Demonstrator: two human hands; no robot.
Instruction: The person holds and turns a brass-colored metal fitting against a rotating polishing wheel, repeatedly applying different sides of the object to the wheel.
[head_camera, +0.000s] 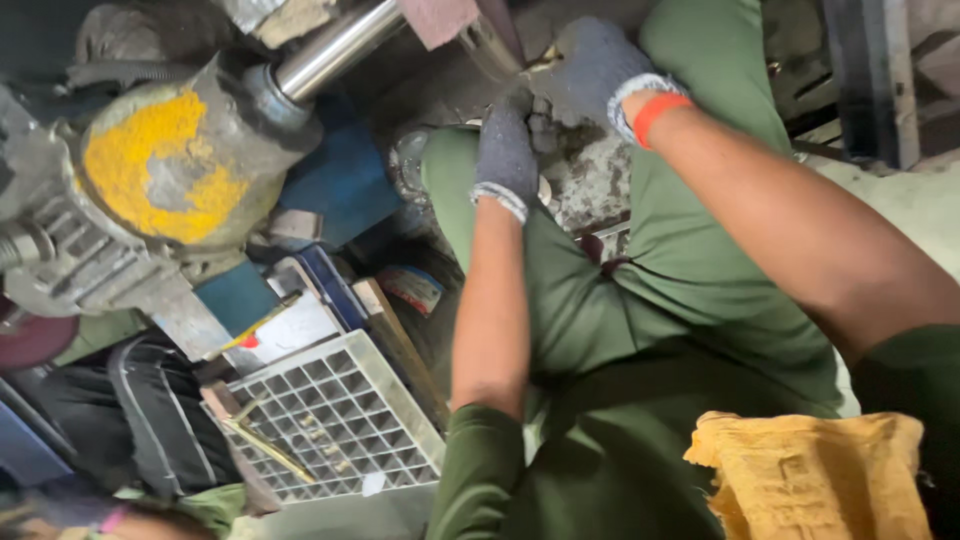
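Cluttered workshop, small part (540, 128) hidden btwn gloves

both gloved hands, left hand (505, 155) and right hand (590, 70), meet beside a motor (150, 190).

Small part (541, 128) — hidden between gloves

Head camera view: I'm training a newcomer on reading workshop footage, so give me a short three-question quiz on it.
1. True or false: both hands wear grey knit gloves.
2. Which lies lower left? A) white grid tray B) metal bucket C) glass jar
3. What colour is the cloth at lower right?

Key:
1. True: left hand, right hand.
2. A, the grid tray.
3. Yellow, the cloth.
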